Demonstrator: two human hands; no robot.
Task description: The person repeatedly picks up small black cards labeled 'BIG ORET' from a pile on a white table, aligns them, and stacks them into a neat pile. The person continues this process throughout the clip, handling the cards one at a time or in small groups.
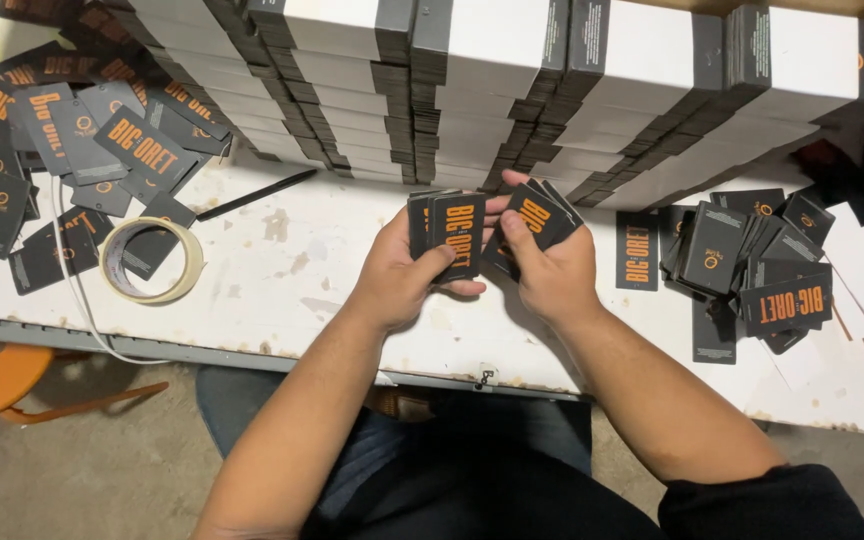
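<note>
The left hand [397,275] is closed around a squared-up stack of cards [449,233], fingers wrapped at the near side and thumb pressed across the front card. The cards are small upright rectangles, dark grey to black, with bold orange lettering running lengthwise; the edges of the stack sit flush. The right hand [552,270] grips a second, looser bundle of cards [535,218], the same kind, fanned slightly and tilted, thumb on top and fingers beneath. The two bundles are just beside each other, nearly touching, held above the white, stained table [302,260].

Beyond both hands stand leaning rows of stacked cards [472,90], showing white faces and dark edges. To the right of the right hand lies a single card [637,250] face up, then a loose heap of cards [752,265], some showing the plain dark back. Well to the left of the left hand are a roll of tape [150,261], a black pen [257,194] and a scattered pile of cards [82,150].
</note>
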